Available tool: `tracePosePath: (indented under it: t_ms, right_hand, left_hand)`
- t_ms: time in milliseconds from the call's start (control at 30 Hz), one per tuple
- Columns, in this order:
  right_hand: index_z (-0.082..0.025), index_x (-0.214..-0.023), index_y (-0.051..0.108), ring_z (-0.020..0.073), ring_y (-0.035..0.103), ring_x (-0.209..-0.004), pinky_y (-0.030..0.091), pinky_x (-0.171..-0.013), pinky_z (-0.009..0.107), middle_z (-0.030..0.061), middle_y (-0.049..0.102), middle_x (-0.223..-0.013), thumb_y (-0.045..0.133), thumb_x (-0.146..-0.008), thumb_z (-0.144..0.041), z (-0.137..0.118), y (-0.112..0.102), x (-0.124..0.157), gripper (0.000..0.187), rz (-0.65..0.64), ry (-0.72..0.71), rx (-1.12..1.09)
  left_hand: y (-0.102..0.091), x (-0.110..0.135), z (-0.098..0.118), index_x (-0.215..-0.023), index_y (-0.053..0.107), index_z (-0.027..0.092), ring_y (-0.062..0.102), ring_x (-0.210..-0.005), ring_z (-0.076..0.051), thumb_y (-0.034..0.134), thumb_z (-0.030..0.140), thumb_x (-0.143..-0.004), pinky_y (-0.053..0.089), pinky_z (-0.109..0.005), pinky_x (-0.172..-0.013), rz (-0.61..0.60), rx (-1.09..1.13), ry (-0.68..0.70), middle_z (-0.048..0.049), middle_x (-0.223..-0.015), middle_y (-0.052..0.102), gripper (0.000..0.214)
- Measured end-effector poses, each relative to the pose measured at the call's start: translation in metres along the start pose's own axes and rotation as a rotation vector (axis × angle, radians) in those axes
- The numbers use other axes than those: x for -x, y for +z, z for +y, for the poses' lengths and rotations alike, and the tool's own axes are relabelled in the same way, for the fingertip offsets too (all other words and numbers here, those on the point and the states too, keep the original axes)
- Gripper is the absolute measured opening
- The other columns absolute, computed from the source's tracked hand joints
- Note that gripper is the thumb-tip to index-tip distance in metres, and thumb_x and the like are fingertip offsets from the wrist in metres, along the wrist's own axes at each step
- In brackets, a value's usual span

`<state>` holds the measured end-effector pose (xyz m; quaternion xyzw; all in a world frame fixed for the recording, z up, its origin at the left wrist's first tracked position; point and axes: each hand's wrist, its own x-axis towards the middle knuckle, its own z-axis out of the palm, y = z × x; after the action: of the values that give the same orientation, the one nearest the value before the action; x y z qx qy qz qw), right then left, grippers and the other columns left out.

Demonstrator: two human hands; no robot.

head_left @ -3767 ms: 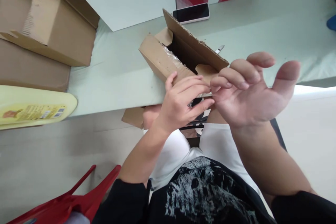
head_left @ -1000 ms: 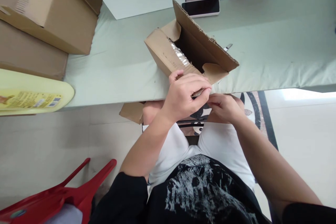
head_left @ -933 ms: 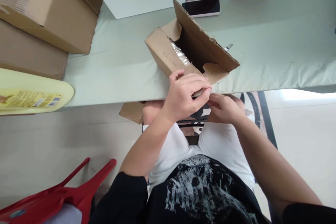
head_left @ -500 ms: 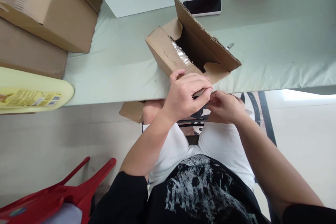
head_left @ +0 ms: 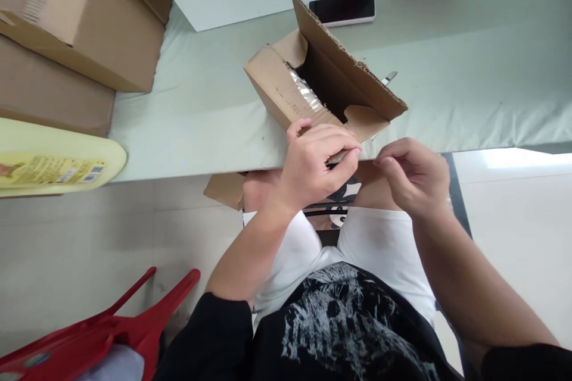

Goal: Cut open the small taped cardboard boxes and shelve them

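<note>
My left hand [head_left: 315, 164] is curled shut at the table's front edge, its fingers wrapped round something small that I cannot make out. My right hand [head_left: 415, 175] hovers just to its right with thumb and fingertips pinched together; what they pinch, if anything, is too small to see. Right behind both hands an open brown cardboard box [head_left: 277, 86] lies on the pale green table [head_left: 201, 119], its flap [head_left: 344, 62] raised and clear plastic wrap showing inside.
A phone [head_left: 342, 7] lies at the table's back. Larger cardboard boxes [head_left: 84, 18] stack at the left, above a yellow bottle [head_left: 53, 161]. A red chair [head_left: 102, 333] stands at the lower left. A small metal piece [head_left: 388, 77] pokes out behind the box flap.
My right hand has drawn away to the right from my left hand and lifted slightly, still pinched. My left hand has stayed put.
</note>
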<state>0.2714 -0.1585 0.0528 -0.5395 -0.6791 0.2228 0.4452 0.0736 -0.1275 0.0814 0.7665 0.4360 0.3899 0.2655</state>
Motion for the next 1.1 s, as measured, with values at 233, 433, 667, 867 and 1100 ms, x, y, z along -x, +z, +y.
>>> tracePosePath:
  t_ms: [233,433,667,867,1100]
  right_hand:
    - [-0.023,-0.127,0.064,0.0326,0.068,-0.117,0.053,-0.101,0.053,0.0122,0.073,-0.129,0.065,-0.090,-0.042,-0.024,0.005,-0.017,0.042,-0.106,-0.146,0.254]
    - [-0.022,-0.117,0.064,0.0370,0.063,-0.115,0.051,-0.100,0.057,0.0154,0.068,-0.131,0.077,-0.082,-0.040,-0.038,0.013,-0.020,0.042,-0.110,-0.072,0.413]
    - [-0.027,-0.095,0.061,0.0270,0.069,-0.115,0.052,-0.097,0.045,0.0040,0.077,-0.109,0.062,-0.090,-0.007,-0.038,-0.004,-0.022,0.020,-0.017,-0.300,0.275]
    - [-0.025,-0.089,0.059,0.0252,0.071,-0.119,0.049,-0.097,0.043,0.0005,0.081,-0.102,0.058,-0.091,-0.005,-0.025,-0.020,-0.009,0.020,-0.280,-0.447,0.179]
    - [-0.026,-0.103,0.065,0.0330,0.063,-0.129,0.045,-0.106,0.055,0.0066,0.078,-0.112,0.056,-0.090,-0.035,-0.026,-0.035,0.004,0.018,-0.460,-0.389,0.066]
  left_hand:
    - [-0.002,0.009,0.023,-0.085,0.072,0.024,0.076,-0.093,-0.020,0.060,0.015,-0.092,0.041,-0.044,-0.111,0.031,0.285,0.110,0.0008,-0.087,0.079,0.016]
    - [-0.017,0.007,0.001,-0.090,0.074,0.024,0.073,-0.089,-0.017,0.058,0.015,-0.095,0.059,-0.038,-0.093,0.250,0.602,0.168,-0.0010,-0.087,0.076,0.018]
    - [-0.061,-0.019,-0.075,-0.080,0.062,0.022,0.065,-0.084,-0.015,0.074,0.033,-0.081,0.056,-0.031,-0.084,0.823,0.382,-0.131,-0.0003,-0.082,0.064,0.016]
    - [-0.091,-0.016,-0.096,-0.094,0.057,0.027,0.067,-0.103,-0.021,0.083,0.055,-0.072,0.056,-0.031,-0.082,0.584,0.635,-0.493,-0.0033,-0.102,0.064,0.044]
    - [-0.071,-0.007,-0.043,-0.119,0.058,0.027,0.065,-0.099,-0.024,0.091,0.030,-0.060,0.055,-0.037,-0.084,0.079,0.313,-0.456,-0.0030,-0.110,0.064,0.067]
